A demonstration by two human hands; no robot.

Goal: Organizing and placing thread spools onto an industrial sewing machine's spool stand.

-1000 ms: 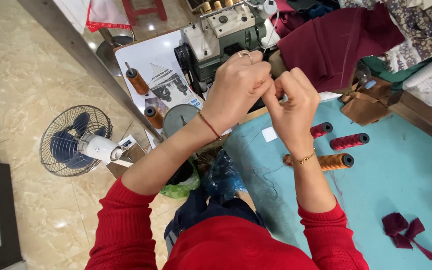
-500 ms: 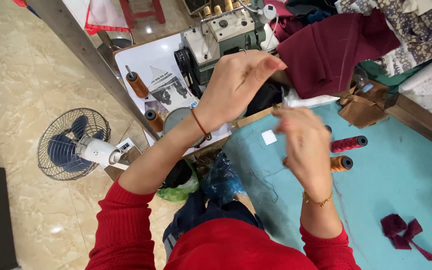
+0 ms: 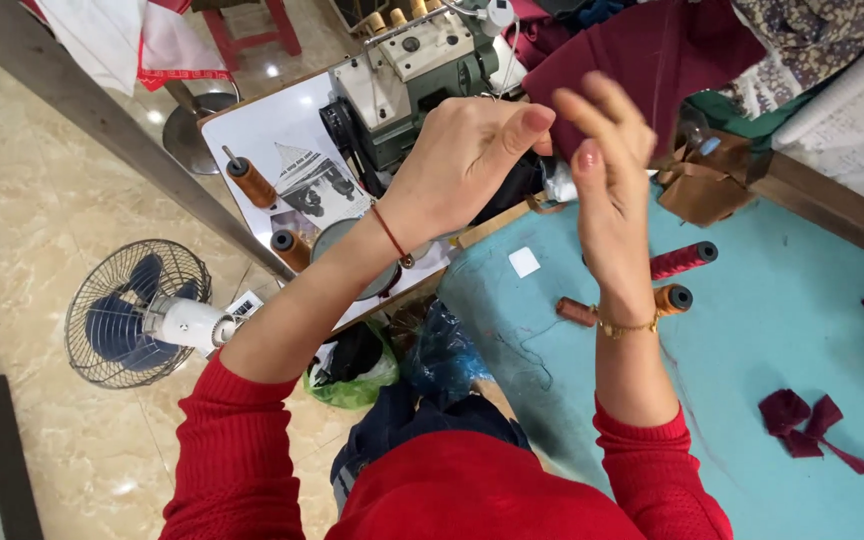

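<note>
Both hands are raised in front of a green and cream sewing machine [image 3: 414, 62]. My left hand [image 3: 462, 165] has its fingers curled and its thumb and forefinger pinched together; whether a thread is between them I cannot tell. My right hand [image 3: 607, 170] is upright just to the right of it, fingers spread, holding nothing that shows. Behind the hands lies maroon fabric [image 3: 652, 55]. Below my right wrist, a maroon thread spool [image 3: 684, 259], an orange spool [image 3: 672, 297] and a brown spool [image 3: 576, 311] lie on the turquoise table [image 3: 782, 330].
A floor fan [image 3: 137, 312] stands at the left. Two brown spools [image 3: 252, 182] sit on the white machine table. Maroon scraps [image 3: 802, 415] lie at the right, and a brown folded piece [image 3: 702, 185] lies near the machine. Green and blue bags [image 3: 447, 345] sit under the table edge.
The hands were joined a second ago, then the right hand dropped toward the table. It has come back up beside the left hand with its fingers spread.
</note>
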